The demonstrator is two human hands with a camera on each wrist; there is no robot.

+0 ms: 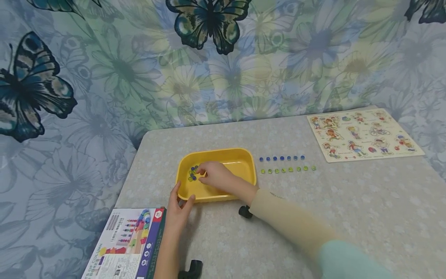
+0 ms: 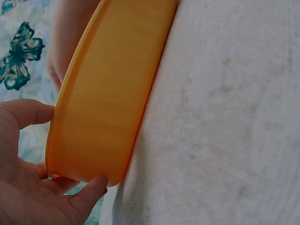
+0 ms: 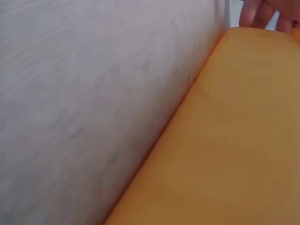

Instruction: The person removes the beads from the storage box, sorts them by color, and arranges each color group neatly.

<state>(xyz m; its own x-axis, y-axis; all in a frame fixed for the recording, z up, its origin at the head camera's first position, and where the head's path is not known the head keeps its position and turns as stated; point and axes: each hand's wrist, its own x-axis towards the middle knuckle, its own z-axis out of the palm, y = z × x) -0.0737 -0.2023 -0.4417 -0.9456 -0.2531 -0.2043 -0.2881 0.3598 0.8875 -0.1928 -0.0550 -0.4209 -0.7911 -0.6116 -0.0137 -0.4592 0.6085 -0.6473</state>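
Note:
A yellow tray (image 1: 223, 195) stands on the table, with several small blue and yellow-green beads (image 1: 192, 173) gathered at its left end. My left hand (image 1: 179, 209) grips the tray's near left corner. In the left wrist view, the thumb of the left hand (image 2: 33, 183) meets the rim and the fingers lie round the corner. Inside the tray, my right hand (image 1: 217, 176) has its bent index finger and thumb slightly apart, right beside the beads. Nothing shows between those fingertips. The right wrist view has mostly the tray's side wall (image 3: 225, 131), and the right hand's fingers are hidden there.
Right of the tray lie a row of blue beads (image 1: 282, 158) and a row of yellow-green beads (image 1: 283, 170). A picture board (image 1: 364, 135) lies at the back right. A printed box (image 1: 129, 240) is at the near left, beside the left forearm.

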